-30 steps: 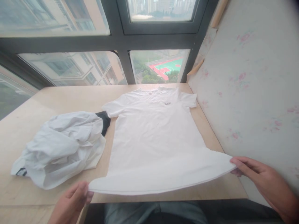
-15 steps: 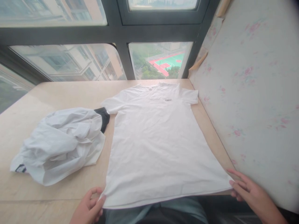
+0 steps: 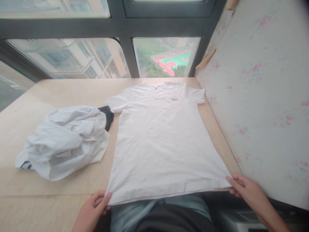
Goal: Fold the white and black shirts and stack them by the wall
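Note:
A white short-sleeved T-shirt [image 3: 161,138] lies spread out, its collar toward the window and its hem toward me. Small dark lettering shows on its chest. At the hem's left corner, my left hand [image 3: 95,204] pinches the cloth between thumb and fingers. My right hand [image 3: 242,187] grips the opposite corner of the hem in the same way. Left of the shirt is a crumpled pile of white clothing [image 3: 65,138] with a black part [image 3: 107,117] near the shirt's left sleeve.
The clothes rest on a beige surface [image 3: 55,91] below a dark-framed window [image 3: 125,58]. A wall with flowered paper [image 3: 260,96] rises along the right side. My legs [image 3: 135,212] are under the shirt's hem.
My right hand has moved inward to the left with its hem corner, and its fingers have closed on the cloth. The whole view has shifted slightly, with the surface and clothes higher in the picture.

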The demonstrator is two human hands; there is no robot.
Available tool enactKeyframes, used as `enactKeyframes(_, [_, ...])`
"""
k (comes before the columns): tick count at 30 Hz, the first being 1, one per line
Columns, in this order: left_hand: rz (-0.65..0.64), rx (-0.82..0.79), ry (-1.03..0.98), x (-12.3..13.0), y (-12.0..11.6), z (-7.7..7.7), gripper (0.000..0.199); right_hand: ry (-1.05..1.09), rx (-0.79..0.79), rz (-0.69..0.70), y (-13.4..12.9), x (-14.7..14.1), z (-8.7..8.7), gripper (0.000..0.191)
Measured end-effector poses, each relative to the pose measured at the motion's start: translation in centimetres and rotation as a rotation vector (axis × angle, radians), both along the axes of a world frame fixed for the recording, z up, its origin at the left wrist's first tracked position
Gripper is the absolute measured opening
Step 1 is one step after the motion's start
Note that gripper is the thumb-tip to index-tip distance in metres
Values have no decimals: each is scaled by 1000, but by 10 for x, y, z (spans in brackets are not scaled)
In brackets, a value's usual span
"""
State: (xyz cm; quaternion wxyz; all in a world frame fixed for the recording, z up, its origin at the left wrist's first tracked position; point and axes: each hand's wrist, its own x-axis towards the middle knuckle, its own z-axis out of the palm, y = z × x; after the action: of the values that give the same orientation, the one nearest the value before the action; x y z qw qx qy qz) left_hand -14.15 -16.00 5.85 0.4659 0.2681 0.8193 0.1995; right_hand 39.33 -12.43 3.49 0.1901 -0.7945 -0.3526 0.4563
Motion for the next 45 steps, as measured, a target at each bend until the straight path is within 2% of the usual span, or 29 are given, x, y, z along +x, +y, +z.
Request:
enactKeyframes(6, [130,6,-145,-9,-5,-3,58,91,-18,-18,0,12,-6,45])
enactKeyframes(9, [129,11,-184,-13,-6,-5,53,107,-18,-58,1,15,-6,50])
enactKeyframes(12, [138,-2,-197,-16,-6,-8,56,123,-7,-69,3,16,-5,56])
enactKeyframes(16, [145,-17,-196,-16,-6,-8,65,122,-15,-30,5,13,-2,57])
enactKeyframes(19, [120,-14,-174,-12,-6,-4,62,87,-47,24,5,9,0,51])
enactKeyframes(22, [38,-32,-118,-6,-2,3,52,75,-63,98,7,6,3,43])
enactKeyframes(24, [-15,-24,-93,-5,2,9,52,89,-20,126,10,6,9,43])
enactKeyframes(29, [-11,9,-41,-5,10,23,57,77,89,112,17,7,21,45])
enactKeyframes(33, [-203,21,-124,-9,10,21,53,6,18,290,19,14,15,43])
enactKeyframes(36, [-376,-14,18,-21,13,14,49,-214,34,368,28,24,7,53])
enactKeyframes(39, [-482,-61,269,-31,32,13,45,-481,176,372,49,17,6,64])
enactKeyframes(41, [-519,-31,452,-28,55,15,39,-582,323,419,71,-4,8,62])
enactKeyframes(43, [-549,102,592,-17,87,16,32,-581,515,556,98,-38,10,54])
enactKeyframes(45, [-600,339,646,1,124,13,31,-547,696,706,129,-77,11,49])
